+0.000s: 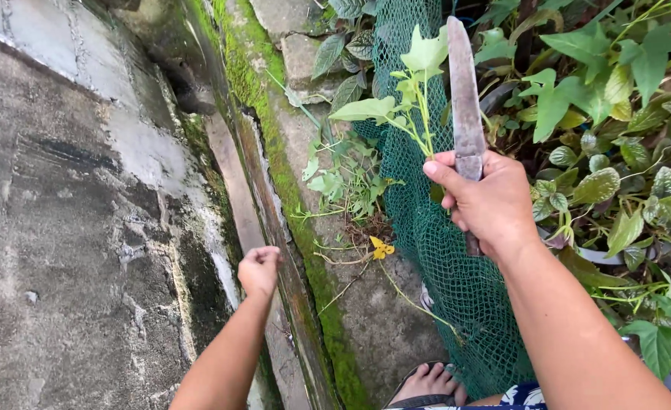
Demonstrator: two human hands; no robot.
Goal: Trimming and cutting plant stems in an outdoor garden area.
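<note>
My right hand [486, 201] grips a long rusty knife [464, 99] with its blade pointing up and away. The same hand's fingers pinch a light green leafy sprig [411, 95] against the blade. My left hand [259, 269] is a closed fist with nothing visible in it, held low over the narrow drain channel [233, 175]. Small weeds [347, 178] grow from the concrete just left of the green net [449, 266].
A mossy concrete curb [274, 144] runs along the drain. A stained concrete slab [62, 228] fills the left side. Dense green leafy plants [616, 114] crowd the right behind the net. A yellow leaf [381, 248] lies on the concrete. My sandalled foot [426, 383] shows at the bottom.
</note>
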